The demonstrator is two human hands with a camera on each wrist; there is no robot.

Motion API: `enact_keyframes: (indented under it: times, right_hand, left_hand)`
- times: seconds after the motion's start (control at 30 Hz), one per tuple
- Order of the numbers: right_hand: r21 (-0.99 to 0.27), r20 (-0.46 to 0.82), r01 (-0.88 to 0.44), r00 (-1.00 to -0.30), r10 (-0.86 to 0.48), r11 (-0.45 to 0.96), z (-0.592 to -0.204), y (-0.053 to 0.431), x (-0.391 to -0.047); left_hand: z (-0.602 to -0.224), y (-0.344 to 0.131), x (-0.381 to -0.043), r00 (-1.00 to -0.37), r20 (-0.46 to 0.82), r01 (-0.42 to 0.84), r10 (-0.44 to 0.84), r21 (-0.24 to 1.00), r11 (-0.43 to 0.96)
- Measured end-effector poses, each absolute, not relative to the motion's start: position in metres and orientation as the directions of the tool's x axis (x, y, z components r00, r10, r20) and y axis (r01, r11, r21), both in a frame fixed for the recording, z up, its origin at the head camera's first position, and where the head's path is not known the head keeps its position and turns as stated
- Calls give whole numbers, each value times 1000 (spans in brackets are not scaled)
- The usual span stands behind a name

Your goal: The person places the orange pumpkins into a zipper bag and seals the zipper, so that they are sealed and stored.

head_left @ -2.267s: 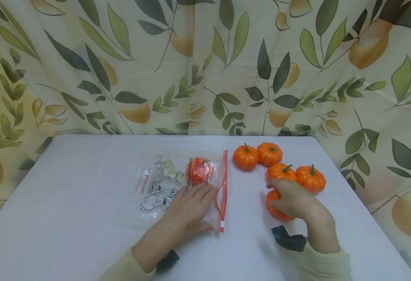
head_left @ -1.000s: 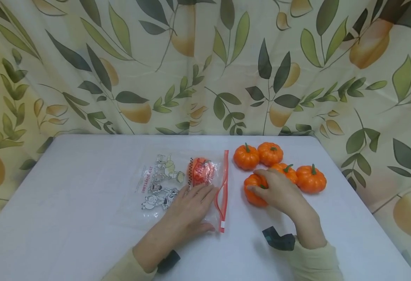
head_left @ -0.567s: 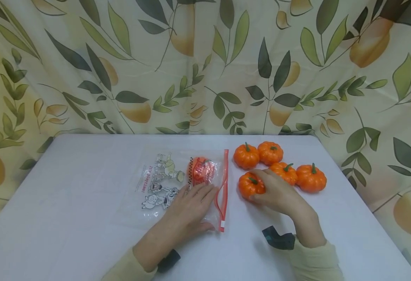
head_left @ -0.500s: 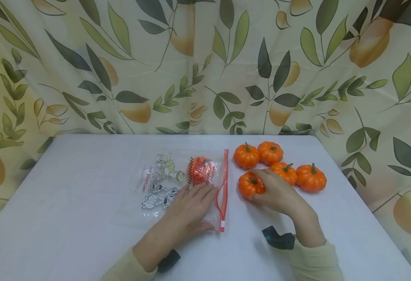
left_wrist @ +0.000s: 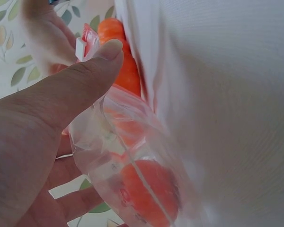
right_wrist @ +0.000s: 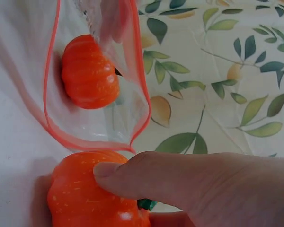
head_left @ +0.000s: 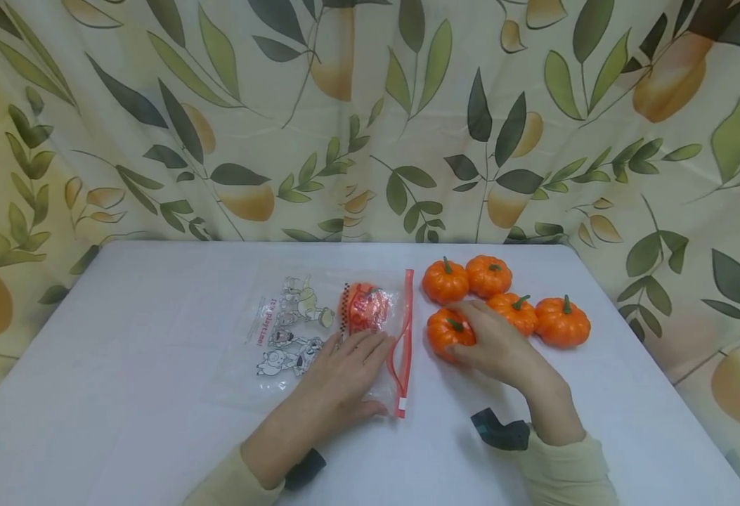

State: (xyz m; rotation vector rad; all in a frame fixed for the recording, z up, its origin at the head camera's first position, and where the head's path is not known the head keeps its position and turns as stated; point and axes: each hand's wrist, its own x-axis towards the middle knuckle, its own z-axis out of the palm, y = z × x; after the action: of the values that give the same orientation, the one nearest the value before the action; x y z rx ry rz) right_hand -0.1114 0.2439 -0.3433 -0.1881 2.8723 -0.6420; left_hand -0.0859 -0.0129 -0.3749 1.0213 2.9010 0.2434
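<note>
My right hand [head_left: 502, 344] grips a small orange pumpkin [head_left: 443, 337] with a green stem, just right of the clear zip bag [head_left: 296, 323]. In the right wrist view the thumb [right_wrist: 132, 177] lies along this pumpkin's side, close to the bag's red-edged mouth, which gapes. Inside the bag lies another pumpkin [right_wrist: 87, 75], also visible through the plastic in the head view. My left hand [head_left: 344, 369] rests on the bag near its mouth, fingers extended. In the left wrist view its thumb [left_wrist: 85, 78] stretches past the bag's edge; some fingers are partly hidden behind the plastic.
Several more pumpkins stand to the right: two at the back [head_left: 445, 281], one behind the right hand [head_left: 514, 309] and one farther right [head_left: 562, 322]. The white table [head_left: 123, 351] ends at a leaf-patterned curtain [head_left: 370, 140]. A white slider [head_left: 402, 403] sits on the bag's red zip.
My right hand has brought the gripped pumpkin left and slightly back, from in front of the other pumpkins to beside the bag's mouth. The left hand and bag have stayed in place.
</note>
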Motion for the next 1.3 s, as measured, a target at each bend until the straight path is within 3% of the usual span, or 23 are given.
enact_keyframes:
  times: [0.6,0.9,1.3]
  right_hand:
    - [-537,-34,-210,-962,-270,817,-363,221,-118]
    - [-643,-45,-137,-975,-216,754,-380,218,-127]
    - [-776,-110,-100,-951,-289,623,-391,228,-128]
  left_hand:
    - [-373,-12,-85,-769,-3,631,639,156,760]
    - [-372,-14,-85,-761,0,643,649,142,753]
    - [-372,-14,-85,-752,0,651,659,155,743]
